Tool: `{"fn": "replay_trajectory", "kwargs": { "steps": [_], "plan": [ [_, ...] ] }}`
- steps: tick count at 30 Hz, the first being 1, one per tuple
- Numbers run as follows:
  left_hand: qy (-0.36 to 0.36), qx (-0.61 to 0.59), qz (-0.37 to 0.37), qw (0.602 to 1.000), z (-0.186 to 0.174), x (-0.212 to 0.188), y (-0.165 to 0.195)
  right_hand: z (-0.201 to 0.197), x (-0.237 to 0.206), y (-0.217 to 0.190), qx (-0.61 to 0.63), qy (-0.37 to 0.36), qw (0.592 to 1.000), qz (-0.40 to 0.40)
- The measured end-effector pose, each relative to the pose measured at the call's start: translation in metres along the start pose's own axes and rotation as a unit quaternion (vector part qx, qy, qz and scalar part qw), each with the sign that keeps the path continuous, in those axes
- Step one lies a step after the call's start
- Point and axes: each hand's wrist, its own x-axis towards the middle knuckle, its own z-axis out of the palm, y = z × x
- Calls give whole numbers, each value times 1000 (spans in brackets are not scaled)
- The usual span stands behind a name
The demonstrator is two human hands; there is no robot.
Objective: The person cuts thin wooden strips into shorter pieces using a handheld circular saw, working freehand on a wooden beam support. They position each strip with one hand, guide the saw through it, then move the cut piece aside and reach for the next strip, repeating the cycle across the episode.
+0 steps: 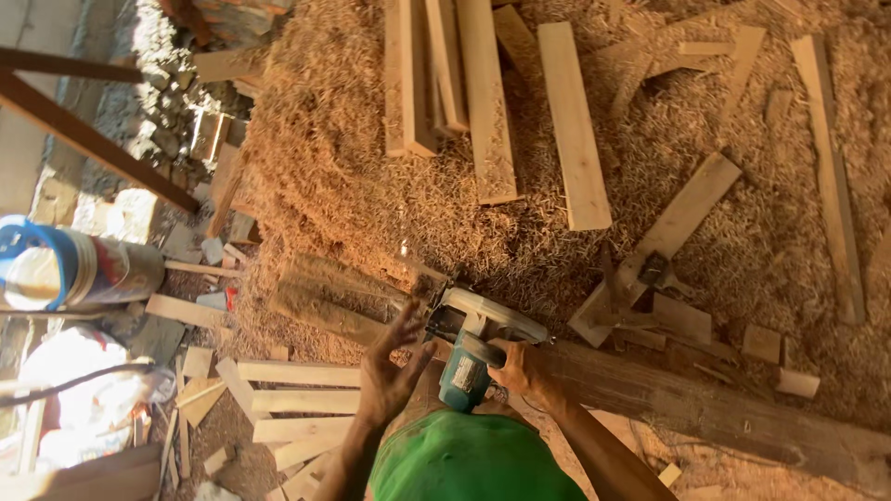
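Note:
A teal and white power saw [478, 345] rests on a long, dark, sawdust-covered beam [668, 394] that runs from the left middle to the lower right. My right hand [522, 369] grips the saw's rear handle. My left hand [394, 362] hovers just left of the saw, fingers spread, holding nothing. My green shirt [469, 461] fills the bottom centre.
Deep wood shavings cover the floor. Several pale planks [573, 125] lie above the beam, more short boards [302, 401] at the lower left. A hammer [650, 272] lies on a plank at right. A blue-capped container [65, 271] sits at far left, near dark metal bars [88, 139].

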Motion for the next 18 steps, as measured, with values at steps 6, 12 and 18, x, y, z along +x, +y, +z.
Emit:
{"fn": "replay_trajectory", "kwargs": {
  "steps": [6,12,18],
  "plan": [
    [-53,28,-110,992,25,-14,-20,-3,-17,-14,64,56,996,17],
    [-28,52,-66,996,18,-1,-37,-1,-6,-3,34,54,998,-18],
    [32,47,-79,995,-4,-4,-40,1,1,11,-5,52,998,-23]
  ]
}}
